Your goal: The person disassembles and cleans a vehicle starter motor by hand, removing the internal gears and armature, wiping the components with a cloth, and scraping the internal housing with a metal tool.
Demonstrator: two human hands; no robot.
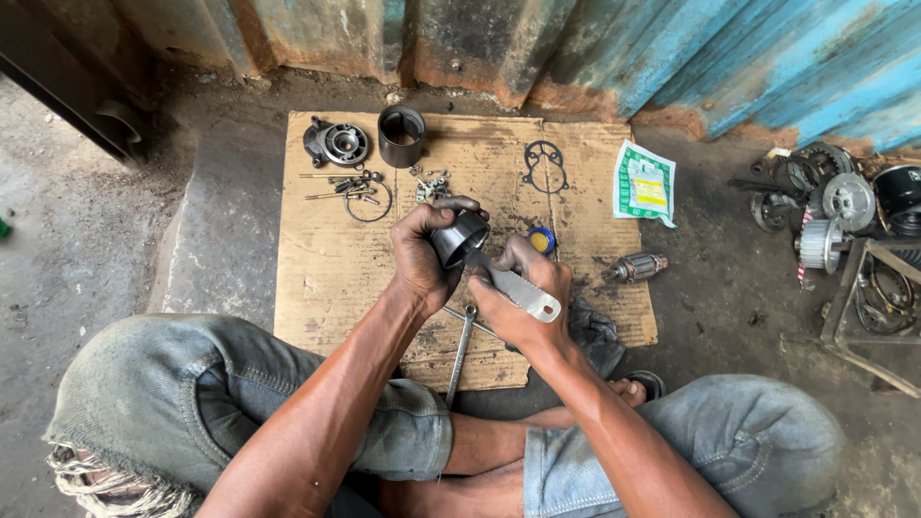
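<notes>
Left hand (422,251) clamped round dark cylindrical housing (460,236), right hand (523,293) gripping flat metal tool (518,290) against its rim; tool could slip, gouging left fingers.

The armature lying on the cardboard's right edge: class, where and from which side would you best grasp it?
Grip the armature around its thick ribbed middle, coming from above. It lies flat with its axis across the cardboard, nothing touching it, so fingers can close on either side of the cylinder; its thin shaft ends offer less hold.
</notes>
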